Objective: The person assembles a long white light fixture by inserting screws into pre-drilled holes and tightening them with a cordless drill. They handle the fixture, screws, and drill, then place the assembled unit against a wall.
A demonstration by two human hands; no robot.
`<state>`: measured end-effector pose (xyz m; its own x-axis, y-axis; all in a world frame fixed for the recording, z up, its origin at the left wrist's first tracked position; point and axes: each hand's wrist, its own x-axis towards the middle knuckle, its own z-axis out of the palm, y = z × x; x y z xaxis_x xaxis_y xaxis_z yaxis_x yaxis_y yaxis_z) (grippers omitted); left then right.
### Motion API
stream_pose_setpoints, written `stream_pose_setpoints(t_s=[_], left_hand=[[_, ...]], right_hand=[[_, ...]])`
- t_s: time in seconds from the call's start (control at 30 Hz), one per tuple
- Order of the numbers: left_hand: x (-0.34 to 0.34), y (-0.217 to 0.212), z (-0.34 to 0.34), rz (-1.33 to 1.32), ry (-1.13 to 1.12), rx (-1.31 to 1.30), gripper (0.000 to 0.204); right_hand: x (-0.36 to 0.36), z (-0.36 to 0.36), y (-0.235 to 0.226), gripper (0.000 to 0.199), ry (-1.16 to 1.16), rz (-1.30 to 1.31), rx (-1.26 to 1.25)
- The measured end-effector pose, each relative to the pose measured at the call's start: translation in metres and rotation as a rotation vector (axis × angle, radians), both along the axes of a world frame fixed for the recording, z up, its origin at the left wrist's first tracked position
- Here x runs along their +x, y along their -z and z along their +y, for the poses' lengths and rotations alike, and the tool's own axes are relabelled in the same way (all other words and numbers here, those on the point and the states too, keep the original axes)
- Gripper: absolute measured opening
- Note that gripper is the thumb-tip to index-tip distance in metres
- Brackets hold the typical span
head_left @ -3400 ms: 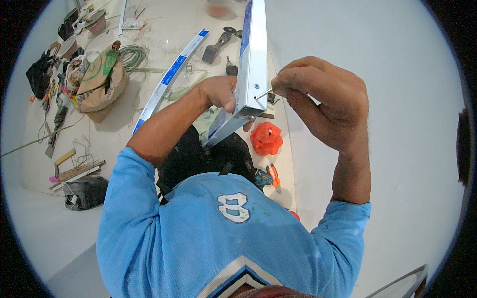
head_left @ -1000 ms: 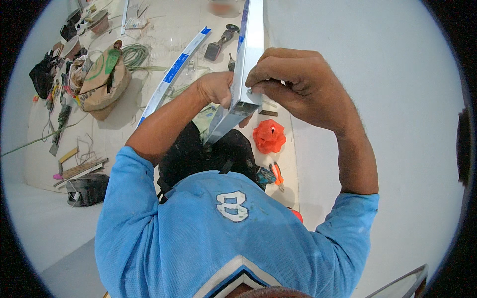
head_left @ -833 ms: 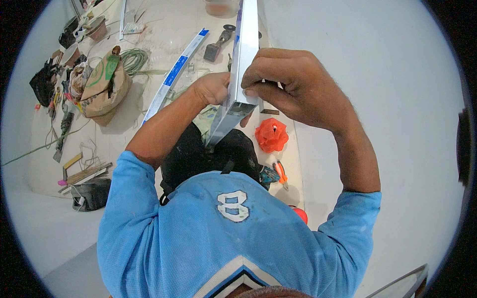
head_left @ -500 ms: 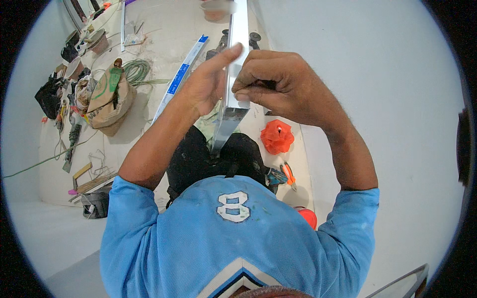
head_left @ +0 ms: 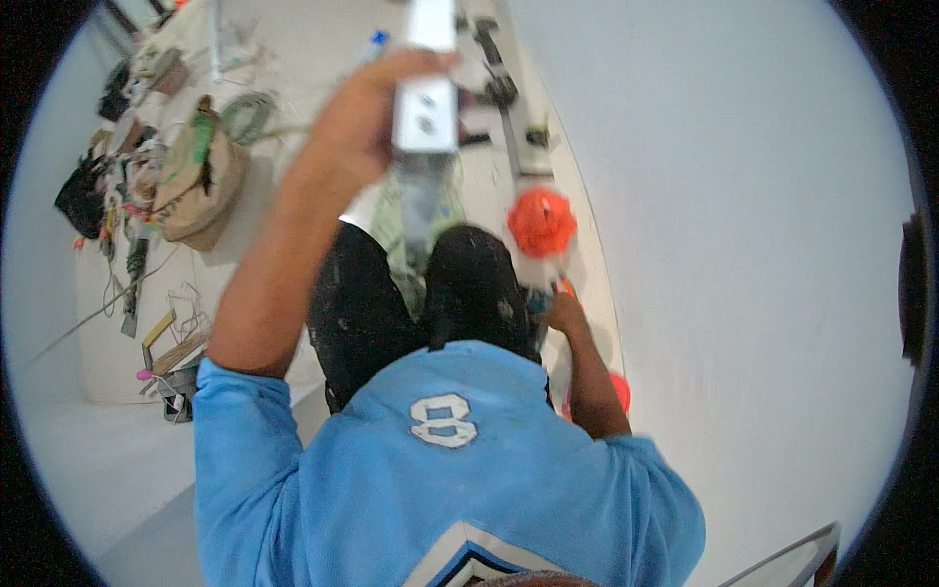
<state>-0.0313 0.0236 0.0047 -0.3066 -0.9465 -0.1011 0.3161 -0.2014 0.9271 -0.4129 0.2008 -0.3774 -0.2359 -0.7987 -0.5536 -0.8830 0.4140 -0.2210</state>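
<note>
My left hand point(head_left: 367, 122) is closed around a white metal profile point(head_left: 430, 68) and holds it up in front of me. Two dark spots, screws or holes, show near its close end; which they are I cannot tell. My right hand point(head_left: 564, 311) is down by my right leg, at the orange handle of a pair of pliers point(head_left: 565, 287). Its fingers are small and smeared, so whether they grip the handle is unclear. Just beyond it sits a crumpled orange-red plastic bag point(head_left: 541, 223).
A tan sack point(head_left: 201, 186), a coiled green hose point(head_left: 247, 115) and a dark bucket point(head_left: 179, 399) stand on the left. Dark tools point(head_left: 497, 88) lie ahead on the floor. A red round container point(head_left: 621, 391) is near my right forearm. A white wall point(head_left: 763, 245) rises along the right.
My right hand has left the profile and dropped down to the pliers on the right. My left hand and the profile have shifted left and upward in view, and the profile's end face has turned.
</note>
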Motion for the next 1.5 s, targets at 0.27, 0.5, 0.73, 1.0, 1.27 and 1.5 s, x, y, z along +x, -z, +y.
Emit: stream_pose_setpoints(t_s=[0.27, 0.5, 0.73, 1.0, 1.27, 1.5], left_hand=[[-0.001, -0.001, 0.015, -0.050, -0.145, 0.014, 0.059], [-0.009, -0.013, 0.009, -0.079, -0.116, 0.157, 0.044], [-0.003, -0.009, 0.004, -0.233, -0.094, 0.201, 0.059], [0.009, -0.007, -0.002, -0.374, -0.033, 0.319, 0.078], [0.016, -0.034, -0.003, -0.471, -0.070, 0.395, 0.087], [0.008, -0.026, -0.001, -0.521, -0.088, 0.386, 0.096]], right_hand=[[0.037, 0.071, 0.076, 0.080, 0.454, -0.022, -0.233], [0.020, 0.064, 0.070, 0.112, 0.474, -0.159, -0.505], [0.015, 0.021, -0.187, 0.095, 0.382, -0.160, -0.299], [0.087, -0.041, -0.553, 0.057, 0.414, -0.749, -0.174], [0.144, -0.069, -0.676, 0.068, 0.031, -0.906, -0.012], [0.187, -0.112, -0.668, 0.075, -0.394, -0.358, 0.274]])
